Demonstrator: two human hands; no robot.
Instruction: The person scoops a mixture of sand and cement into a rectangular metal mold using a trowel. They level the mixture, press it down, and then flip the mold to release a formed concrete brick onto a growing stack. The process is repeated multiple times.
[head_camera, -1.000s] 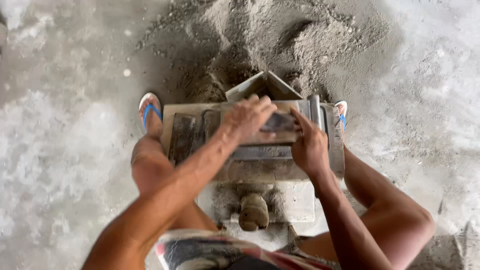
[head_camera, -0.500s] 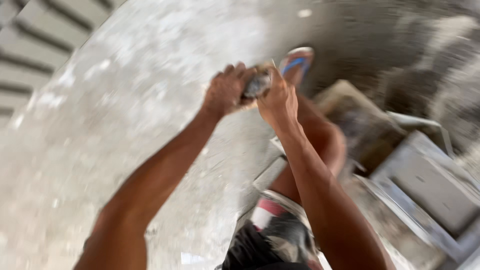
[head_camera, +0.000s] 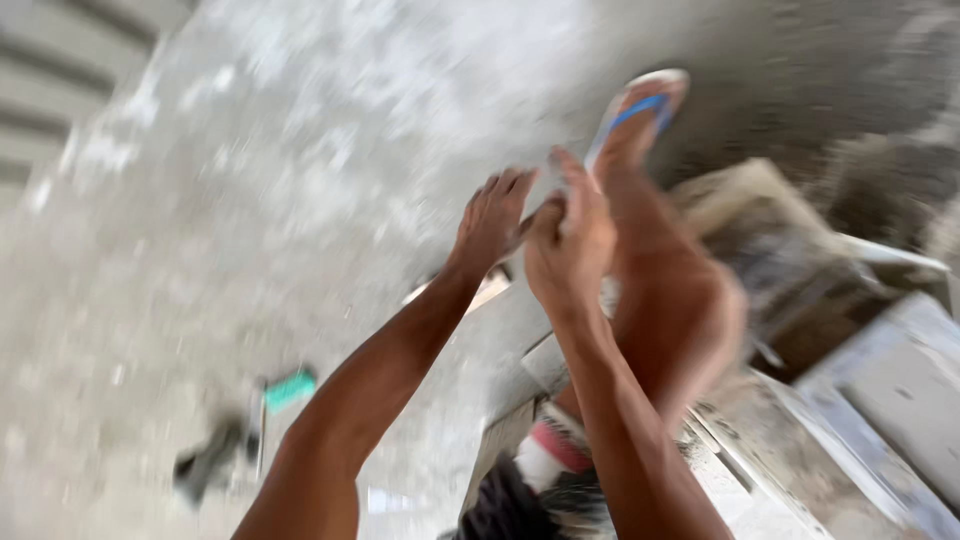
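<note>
Hands meet in front of a bent knee, picture blurred.
Left hand (head_camera: 492, 222) fingers spread open; right hand (head_camera: 572, 245) touches it, grip unclear; sandal (head_camera: 632, 112) just beyond.

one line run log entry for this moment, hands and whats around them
left hand: open, fingers spread | right hand: touching left, contents hidden | nearby: blue sandal, grey metal frame | view: blurred

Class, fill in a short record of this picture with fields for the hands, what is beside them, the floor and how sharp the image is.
left hand: raised, fingers spread, nothing seen in it
right hand: raised, touching the left hand; any held thing cannot be told
beside the hands: bent leg with a blue-strapped sandal
lower right: grey metal press, blurred
floor: dusty concrete, a green-handled tool lying on it
sharpness: motion-blurred
</note>
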